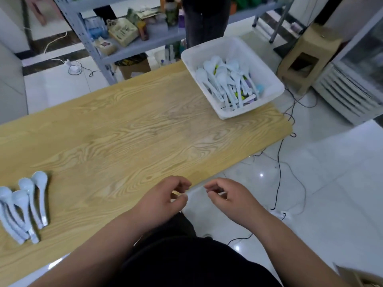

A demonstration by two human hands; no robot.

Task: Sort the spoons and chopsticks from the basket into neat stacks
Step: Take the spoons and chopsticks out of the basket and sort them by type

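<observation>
Both hands hung at the near edge of the table [134, 131], close together. The left hand [165, 199] was over the wood and the right hand [230, 197] just past the edge, above the floor. Fingers on each were loosely curled and narrow, thumb near forefinger, with nothing plainly in them.

The basket [207, 48] sat well away at the far right corner, one corner seemingly past the table's edge. It held a tangle of pale spoons [223, 79] over coloured pieces [251, 98], perhaps wrapped chopsticks; that could not be told for sure. A few sorted spoons [22, 206] lay at the near left, fanned rather than stacked.

Most of the sorting looked undone. The main risk seemed to be the basket. A long reach and a tug on interlocked handles could drag or tip it off the corner. Lifting one spoon could also bring others up, and they might drop to the floor. The fanned pile could spread further if more were dropped onto it rather than nested bowl into bowl.
</observation>
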